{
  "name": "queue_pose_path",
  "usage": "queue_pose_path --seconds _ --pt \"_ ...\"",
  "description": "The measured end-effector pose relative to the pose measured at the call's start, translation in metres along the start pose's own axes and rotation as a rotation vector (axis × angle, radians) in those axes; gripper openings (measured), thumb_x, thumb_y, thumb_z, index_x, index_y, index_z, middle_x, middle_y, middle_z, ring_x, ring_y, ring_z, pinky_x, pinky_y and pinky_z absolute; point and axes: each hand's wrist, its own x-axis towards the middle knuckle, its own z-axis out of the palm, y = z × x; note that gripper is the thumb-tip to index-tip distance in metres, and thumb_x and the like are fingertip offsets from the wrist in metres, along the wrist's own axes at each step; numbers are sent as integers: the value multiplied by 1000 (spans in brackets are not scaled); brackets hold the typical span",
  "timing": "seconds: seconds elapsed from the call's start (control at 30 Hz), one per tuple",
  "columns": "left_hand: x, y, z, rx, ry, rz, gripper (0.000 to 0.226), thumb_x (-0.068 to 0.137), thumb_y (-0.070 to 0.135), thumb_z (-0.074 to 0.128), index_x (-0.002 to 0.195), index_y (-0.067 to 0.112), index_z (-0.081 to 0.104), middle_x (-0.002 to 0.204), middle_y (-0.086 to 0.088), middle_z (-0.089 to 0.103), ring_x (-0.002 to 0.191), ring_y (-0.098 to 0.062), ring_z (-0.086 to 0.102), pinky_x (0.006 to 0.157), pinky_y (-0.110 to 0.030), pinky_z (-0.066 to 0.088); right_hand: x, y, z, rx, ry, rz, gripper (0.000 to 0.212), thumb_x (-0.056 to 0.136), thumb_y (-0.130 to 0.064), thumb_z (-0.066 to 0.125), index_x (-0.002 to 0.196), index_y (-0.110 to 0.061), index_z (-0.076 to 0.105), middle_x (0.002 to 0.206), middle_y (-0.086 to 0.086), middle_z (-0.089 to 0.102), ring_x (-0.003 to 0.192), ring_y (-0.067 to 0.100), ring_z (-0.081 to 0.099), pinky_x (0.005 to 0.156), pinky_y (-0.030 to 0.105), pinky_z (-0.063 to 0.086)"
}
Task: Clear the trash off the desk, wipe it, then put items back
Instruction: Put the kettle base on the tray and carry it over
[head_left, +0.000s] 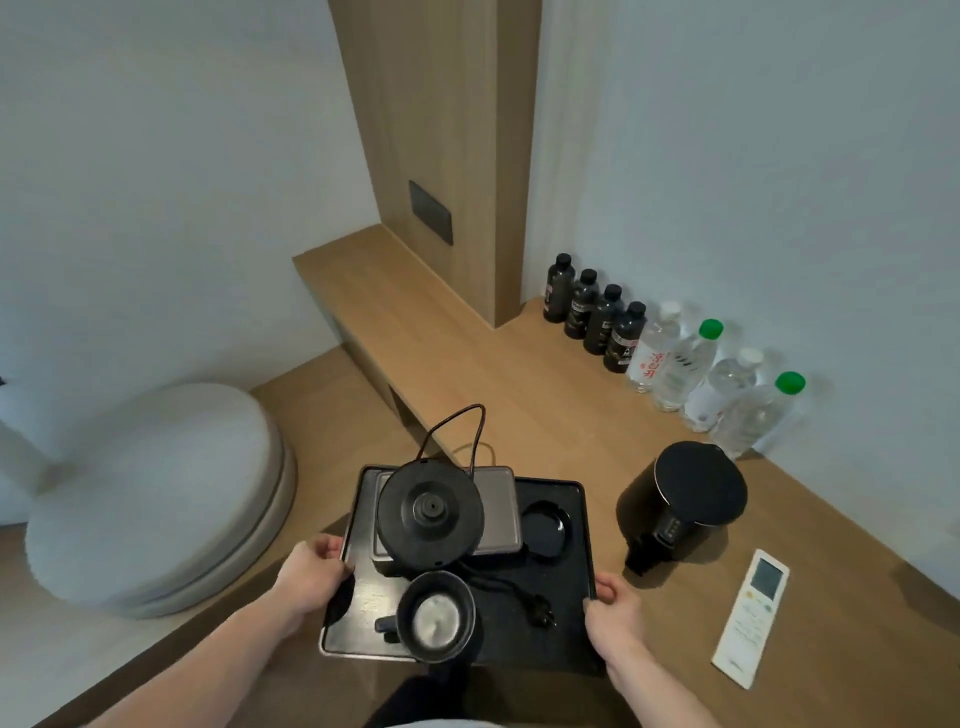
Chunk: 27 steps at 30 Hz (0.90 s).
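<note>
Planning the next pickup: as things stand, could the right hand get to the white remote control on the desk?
Probably yes, once freed. The right hand grips the black rectangular tray by its edge, and the white remote control lies just to its right on bare wooden desk, nothing between them. The tray must be set down first.

Bare surface (519, 374) lay open beyond the black tray (566, 613). To the right stood a black kettle (685, 499) and a white remote (750, 618); a row of bottles (670, 358) lined the wall, and a wooden column (441, 156) blocked the far corner.
</note>
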Motion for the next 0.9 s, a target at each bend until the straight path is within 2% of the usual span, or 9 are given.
queue_pose_path --seconds 0.1,0.17,0.2,0.27,0.37,0.47,0.53,0.7,0.9 --pt "44 48 -7 82 -19 59 10 90 1 73 87 10 68 82 -8 71 85 -28 69 73 -29 48 4 -30 18 15 45 33 25 95 -8 65 111 -27 63 108 -4 69 103 23 64 99 44 53" --pt "67 78 -5 150 -47 70 15 91 2 73 84 11 63 79 -4 65 76 -21 63 69 -27 47 14 -40 26 30 86 63 31 94 -2 61 114 -25 63 108 -4 69 103 24 64 100 42 53" --pt "79 89 -3 173 -57 72 11 91 2 73 86 7 65 79 -5 64 74 -20 61 71 -29 49 19 -46 29 39 109 63 34 92 -1 61 116 -25 63 107 -4 70 103 23 64 100 41 52" --pt "105 107 1 196 -83 81 8 90 5 74 96 1 69 87 -10 71 83 -26 68 83 -37 55 26 -57 33 36 141 74 34 92 0 61 117 -22 64 108 -3 70 102 22 63 100 36 50" --pt "135 130 9 264 -165 54 11 93 11 71 101 4 68 99 -17 74 96 -34 71 83 -42 56 40 -75 34 51 174 98 32 92 7 57 113 -17 63 105 4 67 99 22 57 97 29 43" --pt "149 152 20 304 -165 70 8 93 11 68 98 4 68 98 -18 74 95 -34 70 80 -41 56 54 -77 36 69 194 117 33 91 7 61 112 -19 66 99 -2 65 99 19 56 101 36 46" --pt "161 169 28 327 -181 89 7 93 10 67 99 9 70 97 -15 74 92 -30 70 84 -42 59 60 -85 39 100 193 135 34 91 5 60 108 -23 68 96 -6 65 97 20 58 98 38 49" --pt "183 205 45 428 -188 138 6 90 8 65 92 13 68 94 -11 71 92 -30 67 84 -39 57 76 -92 47 57 208 163 35 91 -2 61 110 -31 62 118 3 69 116 28 63 105 43 50" --pt "222 253 76 583 -273 212 9 88 6 66 92 14 66 94 -10 70 96 -31 66 87 -35 55 89 -102 52 62 250 248 33 93 -2 56 113 -28 57 127 8 65 119 32 61 104 41 51"
